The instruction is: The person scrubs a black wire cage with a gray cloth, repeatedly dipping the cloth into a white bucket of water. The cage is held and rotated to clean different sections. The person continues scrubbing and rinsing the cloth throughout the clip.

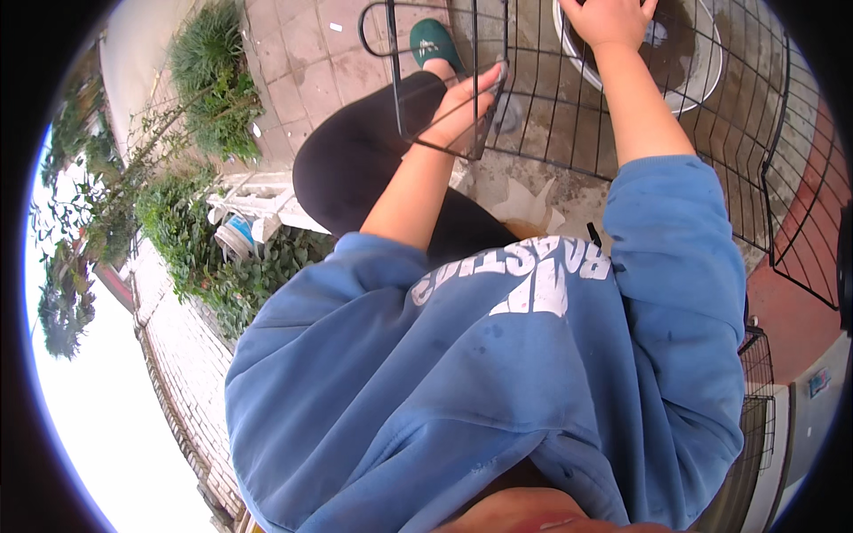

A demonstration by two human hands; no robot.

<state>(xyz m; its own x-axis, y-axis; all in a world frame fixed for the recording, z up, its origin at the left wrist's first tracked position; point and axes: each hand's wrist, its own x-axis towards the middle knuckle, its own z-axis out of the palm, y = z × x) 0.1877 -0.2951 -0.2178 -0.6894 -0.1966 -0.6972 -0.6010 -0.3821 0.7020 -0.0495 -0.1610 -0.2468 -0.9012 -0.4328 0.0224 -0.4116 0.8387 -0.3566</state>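
Note:
A black wire cage panel (543,96) stands across the space before me. My left hand (466,106) is at its left end, with thumb and fingers closed on a grey cloth (501,72) against the wires. More grey material shows through the wires just below. My right hand (612,20) is at the top edge, over a pale round basin (713,73) holding murky brown water; its fingertips are cut off, so what it touches cannot be told. Something small and pale (656,33) shows in the water.
More wire panels (773,166) curve away on the right. Torn pale scraps (523,203) lie on the wet concrete near my knees. A green shoe (433,41) is on the paving tiles. On the left are shrubs (213,120), a low white railing (266,196) and a small bucket (234,236).

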